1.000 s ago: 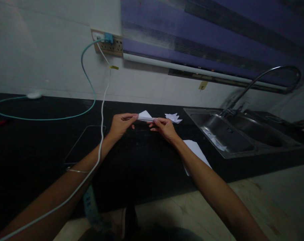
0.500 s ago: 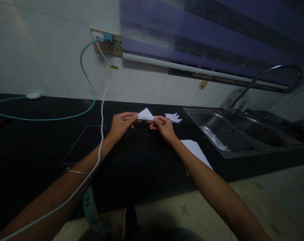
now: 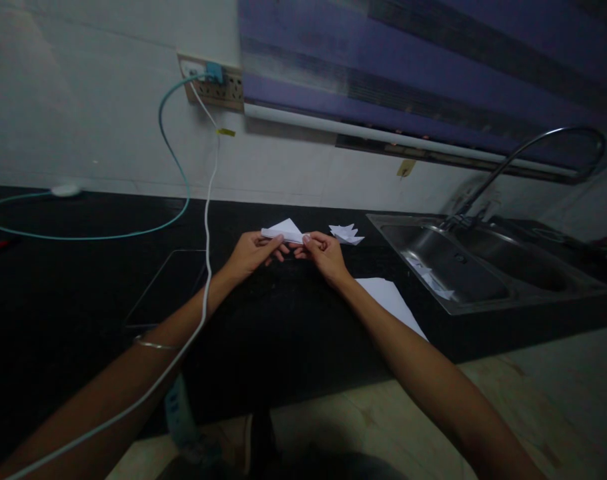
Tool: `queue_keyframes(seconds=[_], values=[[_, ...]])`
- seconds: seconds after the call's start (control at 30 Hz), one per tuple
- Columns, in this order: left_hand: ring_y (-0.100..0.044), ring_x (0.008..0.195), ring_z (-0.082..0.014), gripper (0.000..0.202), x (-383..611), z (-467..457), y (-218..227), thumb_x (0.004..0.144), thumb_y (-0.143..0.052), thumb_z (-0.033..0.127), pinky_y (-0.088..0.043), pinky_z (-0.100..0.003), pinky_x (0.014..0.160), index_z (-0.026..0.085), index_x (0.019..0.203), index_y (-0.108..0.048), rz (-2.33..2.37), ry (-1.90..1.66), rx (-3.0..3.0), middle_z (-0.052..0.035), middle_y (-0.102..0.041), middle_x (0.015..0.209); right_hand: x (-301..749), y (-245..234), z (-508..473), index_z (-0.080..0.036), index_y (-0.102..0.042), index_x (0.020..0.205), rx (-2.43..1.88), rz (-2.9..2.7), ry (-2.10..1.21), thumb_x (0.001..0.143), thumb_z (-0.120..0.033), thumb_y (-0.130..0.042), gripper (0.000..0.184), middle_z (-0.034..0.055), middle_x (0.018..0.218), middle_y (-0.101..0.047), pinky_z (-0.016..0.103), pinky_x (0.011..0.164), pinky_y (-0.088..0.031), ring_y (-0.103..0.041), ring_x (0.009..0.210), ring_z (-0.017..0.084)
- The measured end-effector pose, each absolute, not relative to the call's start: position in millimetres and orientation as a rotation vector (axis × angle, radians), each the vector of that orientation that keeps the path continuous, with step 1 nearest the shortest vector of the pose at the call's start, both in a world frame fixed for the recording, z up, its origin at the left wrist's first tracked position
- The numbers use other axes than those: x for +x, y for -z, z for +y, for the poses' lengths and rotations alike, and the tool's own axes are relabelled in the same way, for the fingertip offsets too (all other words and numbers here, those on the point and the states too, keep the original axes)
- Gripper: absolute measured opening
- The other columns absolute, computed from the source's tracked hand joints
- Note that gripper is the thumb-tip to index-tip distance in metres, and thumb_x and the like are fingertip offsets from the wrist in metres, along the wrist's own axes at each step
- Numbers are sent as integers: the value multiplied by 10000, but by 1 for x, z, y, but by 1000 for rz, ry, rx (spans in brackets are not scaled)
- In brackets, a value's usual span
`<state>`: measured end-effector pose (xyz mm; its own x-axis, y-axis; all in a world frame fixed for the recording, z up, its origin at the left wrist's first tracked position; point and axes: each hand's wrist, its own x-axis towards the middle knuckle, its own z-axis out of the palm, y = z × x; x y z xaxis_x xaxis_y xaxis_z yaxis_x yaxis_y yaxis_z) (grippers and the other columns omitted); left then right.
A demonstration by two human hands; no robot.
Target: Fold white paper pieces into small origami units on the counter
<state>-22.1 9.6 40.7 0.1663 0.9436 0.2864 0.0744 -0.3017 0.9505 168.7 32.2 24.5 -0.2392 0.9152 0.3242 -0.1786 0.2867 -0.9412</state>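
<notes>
A small white folded paper (image 3: 289,229) is held between my two hands above the black countertop (image 3: 278,340). It shows a triangular peak with a folded band along its lower edge. My left hand (image 3: 251,255) pinches the band from the left, its thumb lying on the front near the middle. At the right end my right hand (image 3: 325,255) grips the paper between thumb and fingers. Just right of that hand lie several pointed folded paper pieces (image 3: 346,233). A stack of white paper sheets (image 3: 391,303) rests partly behind my right forearm.
To the right is a steel double sink (image 3: 453,267) with a curved faucet (image 3: 513,157) and paper pieces (image 3: 430,277) by its near edge. A dark phone or tablet (image 3: 166,287) lies left. The white cable (image 3: 207,227) crosses my left forearm; a teal cable (image 3: 108,238) loops behind.
My left thumb has slid right along the paper's folded band, toward the middle, uncovering its left end. The paper has shifted slightly left, and my hands are closer together.
</notes>
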Motion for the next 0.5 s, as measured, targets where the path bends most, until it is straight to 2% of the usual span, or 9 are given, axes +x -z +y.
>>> queue_keyframes(seconds=[0.17,0.33,0.5], values=[[-624,558,-97,211,-22,9,-41,866,-651,309,-412,-192,470,118,798,-710,1015,-1294,1544,-94,-732,748,167,-22,33,-192,-662,897,-741,-1433,-1195,768,-513,-717,351,45,768,-724,328,699,-595,-693,689,165],[-615,543,-96,255,-17,9,-41,866,-652,347,-415,-182,458,113,779,-702,1017,-1283,1529,-92,-727,734,165,-19,34,-183,-662,836,-772,-1457,-1064,819,-489,-677,306,35,713,-710,313,685,-573,-681,647,155],[-638,594,-122,205,-13,10,-38,764,-766,309,-477,-195,522,109,770,-722,976,-1304,1625,-89,-739,746,160,-19,29,-173,-660,807,-727,-1486,-1061,811,-441,-699,271,30,672,-694,287,631,-539,-661,609,149]])
